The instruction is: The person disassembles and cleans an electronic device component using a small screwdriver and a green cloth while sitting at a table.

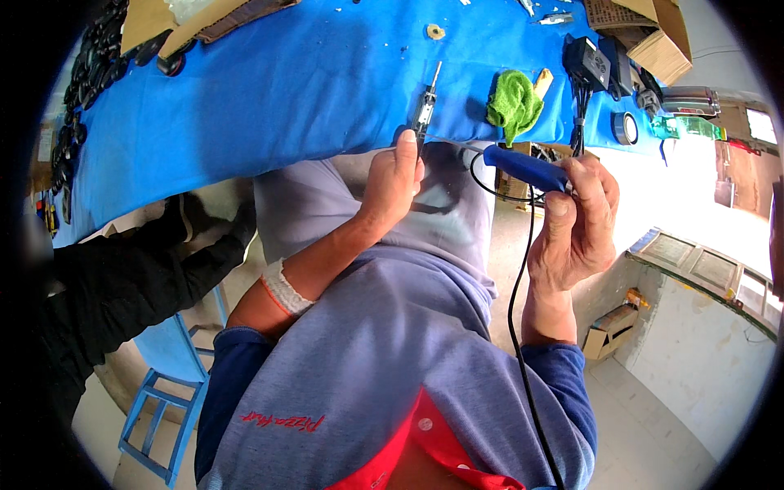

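Note:
My left hand [396,175] is closed round the lower end of a slim black device [425,110]. The device has an open side showing inner parts and a thin metal rod pointing away from me. In my right hand [578,216], the thumb and fingers pinch the end of a blue-handled screwdriver [523,167]. Its thin shaft runs left to the device near my left thumb; whether the tip touches a screw I cannot make out. A black cable [513,318] loops below the blue handle and hangs down over my right side.
A blue cloth covers the table [327,90]. On it lie a green rag [514,104], a brass-coloured ring [435,32], a tape roll [625,128], black adapters [586,64] and cardboard boxes [661,41]. Black parts [90,77] pile up at far left. A blue chair [167,351] and a dark-clothed person [122,302] are left.

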The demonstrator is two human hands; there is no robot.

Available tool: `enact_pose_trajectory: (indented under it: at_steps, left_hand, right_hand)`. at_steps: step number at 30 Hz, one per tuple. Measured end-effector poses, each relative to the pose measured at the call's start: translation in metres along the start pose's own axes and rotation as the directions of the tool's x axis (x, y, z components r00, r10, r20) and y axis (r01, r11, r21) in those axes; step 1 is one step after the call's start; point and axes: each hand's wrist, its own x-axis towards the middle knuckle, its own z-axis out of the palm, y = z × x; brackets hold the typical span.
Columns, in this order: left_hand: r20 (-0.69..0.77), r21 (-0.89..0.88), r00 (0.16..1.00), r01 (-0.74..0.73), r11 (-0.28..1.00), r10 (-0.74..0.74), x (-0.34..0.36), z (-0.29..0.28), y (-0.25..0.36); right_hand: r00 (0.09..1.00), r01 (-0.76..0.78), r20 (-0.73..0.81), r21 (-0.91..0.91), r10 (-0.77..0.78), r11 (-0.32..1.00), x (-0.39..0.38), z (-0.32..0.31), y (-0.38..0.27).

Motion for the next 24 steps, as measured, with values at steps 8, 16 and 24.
enact_pose_trajectory:
  at_steps: [8,16,24]
  left_hand:
    - [0.021,-0.041,0.999,0.033,0.999,-0.032,-0.001,0.001,0.003]
    - [0.066,-0.022,0.994,0.094,0.995,-0.092,0.008,-0.006,-0.025]
    - [0.038,-0.075,0.997,0.068,0.995,-0.065,0.0,0.0,-0.002]
  right_hand:
    - [0.999,-0.021,-0.04,0.281,0.033,0.96,0.003,0.011,0.0]
    - [0.998,0.005,-0.069,0.213,0.01,0.977,0.005,0.01,-0.006]
    - [0.999,-0.008,-0.049,0.148,0.015,0.989,0.006,0.007,-0.006]
